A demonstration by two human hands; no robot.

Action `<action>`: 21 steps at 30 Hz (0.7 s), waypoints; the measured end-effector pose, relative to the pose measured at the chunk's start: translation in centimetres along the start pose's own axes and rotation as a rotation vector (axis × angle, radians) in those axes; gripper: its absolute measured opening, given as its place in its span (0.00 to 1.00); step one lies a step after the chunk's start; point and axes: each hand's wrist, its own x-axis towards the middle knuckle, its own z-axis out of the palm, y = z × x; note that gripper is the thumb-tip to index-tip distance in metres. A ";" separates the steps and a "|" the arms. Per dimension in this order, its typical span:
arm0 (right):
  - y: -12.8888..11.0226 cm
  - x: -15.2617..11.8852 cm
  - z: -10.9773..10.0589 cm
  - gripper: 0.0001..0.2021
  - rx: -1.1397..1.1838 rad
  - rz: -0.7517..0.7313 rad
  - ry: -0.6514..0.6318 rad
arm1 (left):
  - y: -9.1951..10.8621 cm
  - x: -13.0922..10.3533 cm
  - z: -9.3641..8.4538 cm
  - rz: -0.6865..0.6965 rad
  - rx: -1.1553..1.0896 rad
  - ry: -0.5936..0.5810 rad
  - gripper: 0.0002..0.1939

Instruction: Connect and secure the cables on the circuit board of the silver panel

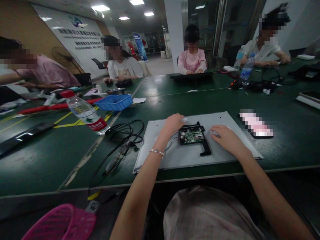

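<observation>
A light grey panel (165, 159) lies on the green table, with a green circuit board (192, 135) in a black frame (206, 147) on its middle. My left hand (174, 122) is at the board's upper left, fingers closed on a small whitish piece (184, 119). To the right of the frame, my right hand (226, 137) rests over the panel, its fingers closed around a small clear or silvery piece (215, 133). What exactly the two pieces are cannot be made out. Grey wires (170, 141) run from the board's left side beneath my left forearm.
A water bottle (86, 113), a blue tray (115, 102) and black cables (127, 133) with glasses (116, 161) are on the left. A phone (256, 124) lies right of the panel. A pink basket (60, 223) is below the table edge. Several people sit around the table.
</observation>
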 end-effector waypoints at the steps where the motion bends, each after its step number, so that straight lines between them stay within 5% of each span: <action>1: 0.0 0.0 0.0 0.15 -0.003 -0.001 -0.003 | -0.2 0.2 0.4 -0.007 0.000 -0.003 0.14; 12: -0.3 -0.1 -0.1 0.16 -0.025 0.024 -0.003 | 0.3 1.5 1.1 -0.055 0.074 -0.006 0.13; 21: -0.2 0.0 -0.2 0.16 -0.029 0.025 -0.020 | 0.7 2.5 0.7 0.060 0.149 -0.021 0.11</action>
